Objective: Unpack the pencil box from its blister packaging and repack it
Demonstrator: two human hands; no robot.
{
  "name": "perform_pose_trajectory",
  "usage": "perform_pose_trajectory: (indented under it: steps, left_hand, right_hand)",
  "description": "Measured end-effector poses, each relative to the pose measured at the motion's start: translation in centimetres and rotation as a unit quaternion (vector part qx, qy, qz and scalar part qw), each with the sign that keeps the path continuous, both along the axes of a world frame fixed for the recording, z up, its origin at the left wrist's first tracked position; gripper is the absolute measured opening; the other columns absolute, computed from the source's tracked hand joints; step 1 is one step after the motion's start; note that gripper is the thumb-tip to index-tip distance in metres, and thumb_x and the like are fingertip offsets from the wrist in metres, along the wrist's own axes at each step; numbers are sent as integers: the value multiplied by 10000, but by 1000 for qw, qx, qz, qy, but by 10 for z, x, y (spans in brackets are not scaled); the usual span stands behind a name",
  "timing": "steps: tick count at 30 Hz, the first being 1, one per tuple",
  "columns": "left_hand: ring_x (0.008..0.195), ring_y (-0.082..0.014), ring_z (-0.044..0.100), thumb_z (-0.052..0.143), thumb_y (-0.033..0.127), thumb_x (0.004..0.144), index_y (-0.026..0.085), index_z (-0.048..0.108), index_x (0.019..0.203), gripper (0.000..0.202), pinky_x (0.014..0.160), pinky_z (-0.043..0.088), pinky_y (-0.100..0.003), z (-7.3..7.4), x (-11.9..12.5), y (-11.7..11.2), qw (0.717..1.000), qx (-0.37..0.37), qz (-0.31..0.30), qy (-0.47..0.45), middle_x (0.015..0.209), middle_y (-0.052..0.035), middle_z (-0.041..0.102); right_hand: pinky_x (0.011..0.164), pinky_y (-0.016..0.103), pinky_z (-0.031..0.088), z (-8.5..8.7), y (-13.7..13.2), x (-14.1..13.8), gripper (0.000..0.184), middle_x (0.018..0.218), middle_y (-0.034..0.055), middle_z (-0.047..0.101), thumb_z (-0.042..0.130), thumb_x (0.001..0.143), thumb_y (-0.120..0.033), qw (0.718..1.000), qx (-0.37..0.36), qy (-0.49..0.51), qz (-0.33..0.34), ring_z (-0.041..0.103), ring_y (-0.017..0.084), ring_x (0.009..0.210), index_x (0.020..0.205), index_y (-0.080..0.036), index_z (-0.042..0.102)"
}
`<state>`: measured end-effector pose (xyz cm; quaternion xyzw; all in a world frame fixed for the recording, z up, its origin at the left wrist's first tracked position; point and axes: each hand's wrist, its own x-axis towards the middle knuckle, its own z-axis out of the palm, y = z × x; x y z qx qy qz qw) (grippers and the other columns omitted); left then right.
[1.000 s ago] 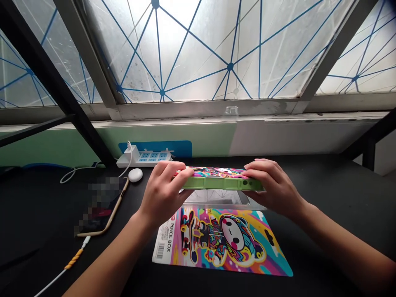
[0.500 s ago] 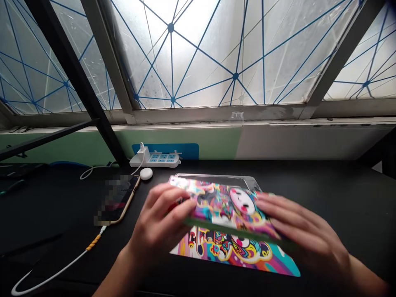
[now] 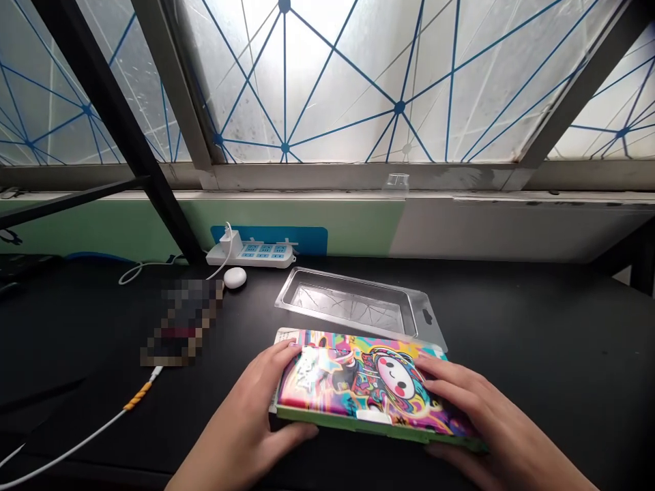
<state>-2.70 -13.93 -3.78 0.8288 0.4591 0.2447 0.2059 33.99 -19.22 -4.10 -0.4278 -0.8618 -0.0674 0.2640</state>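
Observation:
A bright cartoon-printed pencil case (image 3: 353, 389) with a green edge lies in front of me, its lid closed. My left hand (image 3: 266, 409) grips its left end, thumb along the front edge and fingers on the top. Around the right end my right hand (image 3: 471, 409) is closed, fingers on the lid and thumb low at the front. A colourful printed card (image 3: 313, 337) shows as a strip behind the case, which covers most of it. Just beyond lies a clear plastic blister tray (image 3: 424, 307) with a hang hole, touched by neither hand.
On the black desk (image 3: 537, 341) at left lies a blurred-out phone (image 3: 184, 320) with a white cable (image 3: 97, 433). A round white case (image 3: 235, 277) and a power strip (image 3: 260, 254) sit near the wall. A black metal frame (image 3: 127, 143) slants at left.
The pencil case has come down from a raised, tilted position over the card, and now covers most of it. More of the clear tray shows. The view has shifted slightly.

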Motion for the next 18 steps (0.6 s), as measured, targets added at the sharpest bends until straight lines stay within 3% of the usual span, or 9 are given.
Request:
perform_pose_trajectory:
  steps: [3, 12, 18]
  left_hand:
    - [1365, -347, 532, 778, 254, 804, 382, 312, 1539, 880, 1089, 510, -506, -4, 1, 1, 1000, 26, -13, -6, 1519, -94, 513]
    - [1219, -360, 639, 789, 283, 766, 446, 319, 1541, 922, 990, 575, -472, -10, 5, 6, 998, 25, 14, -57, 1425, -73, 592]
    - [1141, -369, 683, 852, 348, 668, 457, 198, 1586, 1132, 904, 608, -448, -12, 5, 4, 997, 41, 49, -37, 1369, -71, 642]
  right_hand:
    - [888, 392, 640, -7, -3, 3, 692, 1436, 137, 601, 774, 797, -447, 999, -32, 0, -26, 669, 326, 1194, 1406, -260, 504]
    - [943, 420, 620, -29, -4, 21, 718, 1481, 75, 568, 777, 776, -401, 996, -64, 33, -54, 646, 357, 1220, 1442, -328, 520]
    - [974, 468, 598, -28, -7, 29, 706, 1423, 71, 623, 767, 777, -466, 995, -69, 60, -40, 663, 382, 1186, 1433, -327, 545]
